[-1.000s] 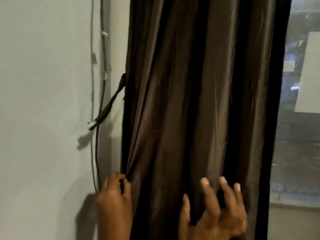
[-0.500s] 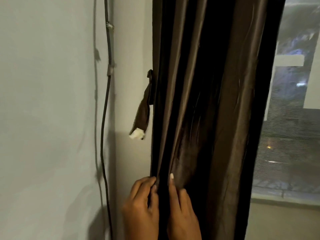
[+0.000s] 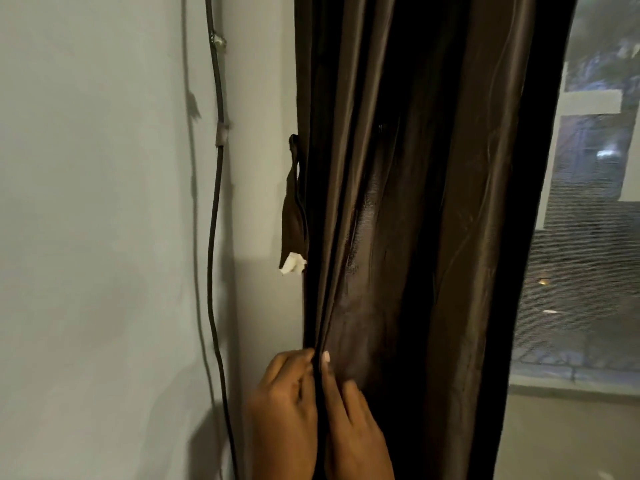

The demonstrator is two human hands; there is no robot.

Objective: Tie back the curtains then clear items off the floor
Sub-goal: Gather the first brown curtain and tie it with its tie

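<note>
A dark brown satin curtain (image 3: 433, 202) hangs bunched in folds in front of the window. A brown tie-back strap (image 3: 293, 220) with a white tip dangles from its left edge, loose. My left hand (image 3: 282, 414) pinches the curtain's left folds at the bottom of the view. My right hand (image 3: 353, 424) lies right beside it, fingers curled over the gathered fabric and pressing it towards the left hand.
A pale wall (image 3: 104, 237) fills the left side, with a black cable (image 3: 216, 237) clipped to it and running down. To the right a window (image 3: 588, 237) with a mesh screen shows the street at night, above a sill (image 3: 571, 386).
The curtain has been gathered leftward into a narrower bundle. My right hand moved left from the spread fabric to meet my left hand. The strap swung down from sticking out to hanging.
</note>
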